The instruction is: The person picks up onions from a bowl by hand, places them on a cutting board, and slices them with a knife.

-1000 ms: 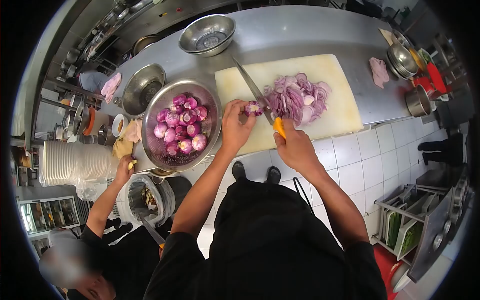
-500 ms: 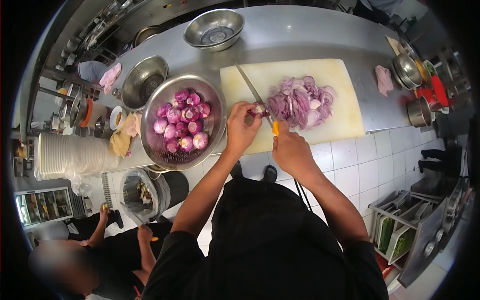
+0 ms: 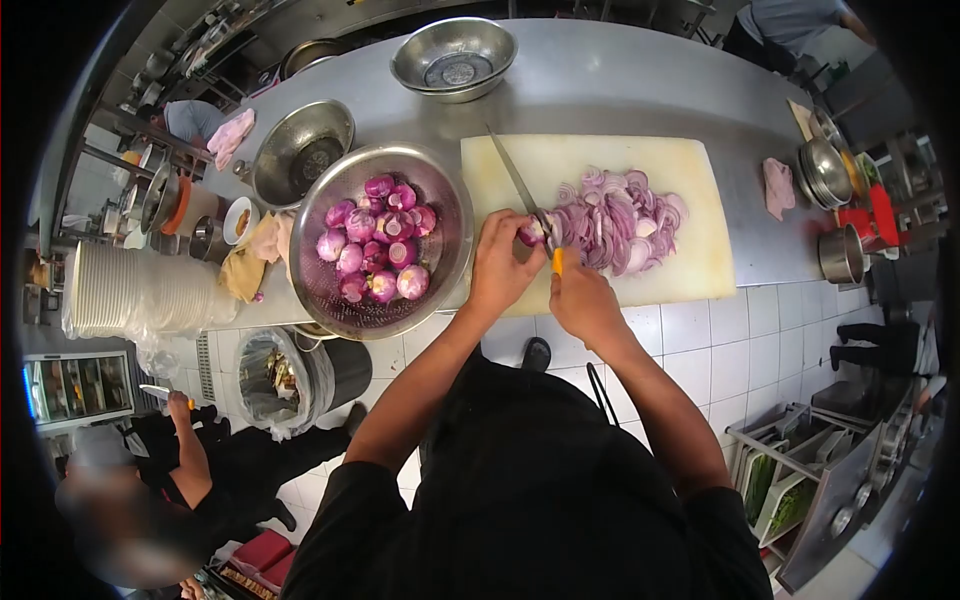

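My left hand [image 3: 503, 262] is closed, its fingertips pinching a cut piece of red onion [image 3: 531, 232] on the white cutting board [image 3: 700, 165]. In my right hand [image 3: 583, 303] is the yellow handle of a knife [image 3: 514, 172]. Its long blade points away to the upper left and lies right beside the onion piece. Just right of the blade, a pile of sliced red onion [image 3: 625, 222] spreads over the board. A perforated steel colander [image 3: 318, 288] left of my left hand holds several whole peeled red onions [image 3: 375, 235].
Steel bowls [image 3: 455, 60] stand at the back of the metal table [image 3: 590, 75]. Stacked plates [image 3: 110, 290] in plastic and a lined bin [image 3: 270, 375] are at left. A co-worker [image 3: 190, 470] holds a knife at lower left. A pot [image 3: 840, 255] sits at right.
The view has shifted slightly, so the table things appear farther right. Both my hands keep their grips on the onion and knife. At lower left the co-worker has turned, with a knife raised.
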`<state>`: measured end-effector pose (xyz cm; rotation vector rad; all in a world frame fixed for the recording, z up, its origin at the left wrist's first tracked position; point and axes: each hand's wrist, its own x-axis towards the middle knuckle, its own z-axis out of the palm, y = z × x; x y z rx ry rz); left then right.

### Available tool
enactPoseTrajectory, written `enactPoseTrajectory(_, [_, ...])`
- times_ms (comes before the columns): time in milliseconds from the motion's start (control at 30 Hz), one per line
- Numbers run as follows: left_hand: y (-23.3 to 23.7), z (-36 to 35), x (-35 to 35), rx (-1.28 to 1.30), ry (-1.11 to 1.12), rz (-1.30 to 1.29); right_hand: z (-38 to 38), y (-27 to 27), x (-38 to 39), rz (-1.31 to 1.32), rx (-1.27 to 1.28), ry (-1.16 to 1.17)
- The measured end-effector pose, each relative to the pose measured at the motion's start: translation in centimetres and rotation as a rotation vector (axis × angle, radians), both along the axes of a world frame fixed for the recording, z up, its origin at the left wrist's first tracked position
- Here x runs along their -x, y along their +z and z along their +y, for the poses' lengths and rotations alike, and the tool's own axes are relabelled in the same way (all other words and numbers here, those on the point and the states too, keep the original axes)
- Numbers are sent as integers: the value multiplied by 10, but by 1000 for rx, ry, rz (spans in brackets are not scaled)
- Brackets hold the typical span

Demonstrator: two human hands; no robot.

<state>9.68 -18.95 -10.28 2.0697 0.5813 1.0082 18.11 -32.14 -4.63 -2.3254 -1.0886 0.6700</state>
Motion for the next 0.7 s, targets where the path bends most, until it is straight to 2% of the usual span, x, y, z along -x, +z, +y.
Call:
enactPoseTrajectory(300, [6,-13,8,-85,-118,33,-5,-2,-13,71,-41,-2])
enactPoseTrajectory(333, [6,-17,10,-58,-87,55,-7,-2,-15,79,-46,5])
enactPoseTrajectory(433, [7,-13,3,-228,52,123,-16,-1,-17,69,-101,-27])
enactPoseTrajectory(533, [16,-1,-10,-294,106,268,-28,2,-19,88,-157,-85])
enactPoseTrajectory(633, [24,4,-23,-452,221,288,-43,15,-22,103,-240,-159])
enactPoseTrajectory(700, [37,1,-29,-497,40,201,-54,25,-28,185,-181,-222])
